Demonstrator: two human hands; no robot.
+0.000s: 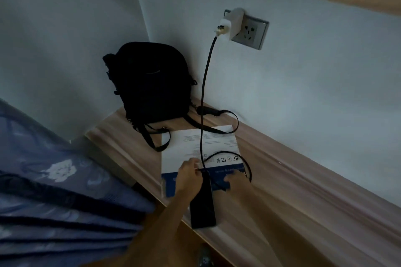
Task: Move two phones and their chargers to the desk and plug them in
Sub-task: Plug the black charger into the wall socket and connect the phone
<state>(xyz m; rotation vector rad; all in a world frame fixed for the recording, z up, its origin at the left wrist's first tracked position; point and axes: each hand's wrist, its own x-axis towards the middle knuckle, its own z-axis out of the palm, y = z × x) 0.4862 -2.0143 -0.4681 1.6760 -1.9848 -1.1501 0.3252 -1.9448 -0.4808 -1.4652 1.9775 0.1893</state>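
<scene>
A black phone (202,201) lies flat on the wooden desk (293,201), near its front edge. A white charger (233,23) sits in the wall socket (252,32). Its black cable (204,93) hangs down to the top end of the phone. My left hand (189,176) pinches the cable's end right at the phone's top edge. A second black cable (239,156) loops over a white and blue box (195,145). My right hand (236,180) rests on the box beside that loop, blurred. No second phone is in view.
A black backpack (149,82) stands in the desk's back corner, and its straps trail onto the box. A bed with a blue flowered cover (54,180) lies left of the desk. The socket's right-hand outlet has nothing in it.
</scene>
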